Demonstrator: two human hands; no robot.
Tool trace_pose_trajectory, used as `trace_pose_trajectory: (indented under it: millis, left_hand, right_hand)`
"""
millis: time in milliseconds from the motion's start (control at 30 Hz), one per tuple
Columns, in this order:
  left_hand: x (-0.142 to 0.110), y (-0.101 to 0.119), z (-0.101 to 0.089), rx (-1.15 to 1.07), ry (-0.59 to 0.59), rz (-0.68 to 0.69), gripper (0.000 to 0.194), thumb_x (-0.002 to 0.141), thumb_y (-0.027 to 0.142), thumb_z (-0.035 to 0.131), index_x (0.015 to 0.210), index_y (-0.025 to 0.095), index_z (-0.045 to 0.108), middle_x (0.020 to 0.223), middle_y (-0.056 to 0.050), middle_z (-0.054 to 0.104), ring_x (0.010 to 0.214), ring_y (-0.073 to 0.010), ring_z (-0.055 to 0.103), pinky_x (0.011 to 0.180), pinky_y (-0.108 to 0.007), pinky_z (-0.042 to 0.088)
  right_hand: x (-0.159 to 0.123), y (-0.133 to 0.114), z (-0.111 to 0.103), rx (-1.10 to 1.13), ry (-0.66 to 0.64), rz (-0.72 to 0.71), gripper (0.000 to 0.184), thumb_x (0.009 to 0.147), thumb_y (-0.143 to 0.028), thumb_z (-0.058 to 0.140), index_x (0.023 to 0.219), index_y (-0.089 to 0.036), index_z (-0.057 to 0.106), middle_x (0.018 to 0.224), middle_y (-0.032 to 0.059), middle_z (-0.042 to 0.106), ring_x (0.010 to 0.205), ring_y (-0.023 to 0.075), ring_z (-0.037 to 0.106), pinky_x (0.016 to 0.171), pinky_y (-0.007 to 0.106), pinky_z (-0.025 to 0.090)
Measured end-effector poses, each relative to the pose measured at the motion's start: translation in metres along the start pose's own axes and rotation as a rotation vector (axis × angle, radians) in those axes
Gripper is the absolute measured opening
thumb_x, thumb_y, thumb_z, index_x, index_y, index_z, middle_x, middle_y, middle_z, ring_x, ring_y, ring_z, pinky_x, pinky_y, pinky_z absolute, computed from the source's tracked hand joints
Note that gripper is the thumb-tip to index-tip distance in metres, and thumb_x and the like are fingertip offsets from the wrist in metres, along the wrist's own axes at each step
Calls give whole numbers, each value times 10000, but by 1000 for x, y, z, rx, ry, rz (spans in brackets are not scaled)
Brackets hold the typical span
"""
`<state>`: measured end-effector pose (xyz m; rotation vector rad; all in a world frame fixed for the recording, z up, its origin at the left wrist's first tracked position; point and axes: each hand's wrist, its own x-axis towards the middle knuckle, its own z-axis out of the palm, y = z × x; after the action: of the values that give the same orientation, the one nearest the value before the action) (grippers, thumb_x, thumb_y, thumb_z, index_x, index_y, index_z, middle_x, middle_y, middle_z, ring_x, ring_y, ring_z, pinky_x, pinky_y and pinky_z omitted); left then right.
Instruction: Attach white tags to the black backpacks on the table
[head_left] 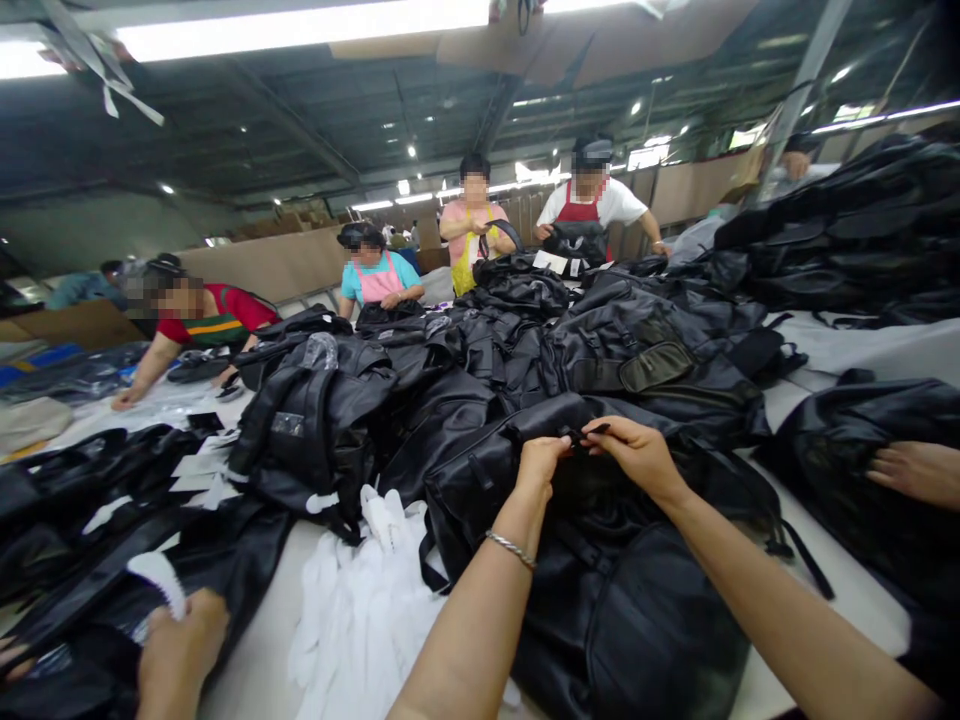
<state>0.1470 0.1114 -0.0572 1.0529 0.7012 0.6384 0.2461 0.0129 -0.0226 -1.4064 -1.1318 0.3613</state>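
A black leather-like backpack point(637, 610) lies in front of me, its smooth panels and straps facing up. At its upper part, my left hand point(544, 462) pinches a small black strap point(576, 438) between thumb and fingers. Close beside it, my right hand point(634, 454) also has its fingertips pinched on the strap. The two hands are a short gap apart, and any buckle between them is too small to make out. Both wrists are bare except for a braided bracelet point(511, 549) on the left one.
A heap of black backpacks point(480, 340) spreads across the table point(262, 610). White strips point(360, 610) lie left of my forearm. A co-worker's hand point(184, 640) holds a white strip at lower left; another's hand point(919, 473) rests on a bag at right. Several people work beyond.
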Motion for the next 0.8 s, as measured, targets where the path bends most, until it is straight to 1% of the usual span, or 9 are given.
trace_pose_trajectory:
  millis: [67,133,200,267,367,533,667,800]
  left_hand:
    - [-1,-3,1,2,19,38,146,557,255,649,564,111,628,562,-30,595,564,-113,509,666,-265,384]
    - [-4,-5,2,0,24,67,154,565,269,642,586,117,636,588,-24,603,590,-109,507,671,-251,374]
    - [-6,-6,1,-4,13,82,164,560,278,646,604,119,642,603,-19,608,593,-104,502,659,-242,367]
    - [-8,-7,-1,-11,-11,79,175,547,280,654,614,118,645,598,-17,609,574,-100,496,631,-237,364]
    - [-8,-8,-2,-29,-43,63,195,537,283,657,638,117,651,606,-26,616,568,-106,506,613,-240,371]
    - [-3,-8,0,-49,-7,37,187,518,282,661,594,112,648,618,-51,627,582,-123,527,642,-265,387]
    - [1,-6,2,-46,20,10,153,486,244,674,546,110,635,556,-41,605,534,-115,507,603,-263,373]
    - [1,-4,2,-66,16,-13,121,480,217,664,515,110,621,517,-31,586,500,-107,499,586,-258,372]
  right_hand:
    - [-9,4,-2,54,19,30,214,733,-353,561,815,-166,622,840,47,599,703,172,601,625,285,539]
    - [-15,8,-3,76,11,17,196,742,-341,559,819,-173,622,864,48,596,737,183,601,651,305,542]
    - [-19,12,-5,30,-17,-60,150,747,-307,562,816,-191,626,907,46,591,789,187,591,691,322,536]
    - [-24,17,-8,-83,-46,-166,113,753,-264,563,824,-214,634,940,40,590,857,187,571,768,337,509]
    - [-30,22,-11,-249,-81,-278,144,765,-213,552,879,-242,634,969,31,593,916,176,548,845,336,460]
    - [-34,22,-14,-339,-132,-349,215,778,-184,531,963,-258,610,1019,29,577,940,170,538,844,321,456]
    - [-32,20,-14,-349,-161,-367,235,781,-178,523,984,-263,604,1035,27,571,949,170,535,847,316,457]
    - [-31,20,-14,-354,-165,-376,242,774,-156,532,979,-265,604,1027,25,572,943,164,536,843,309,457]
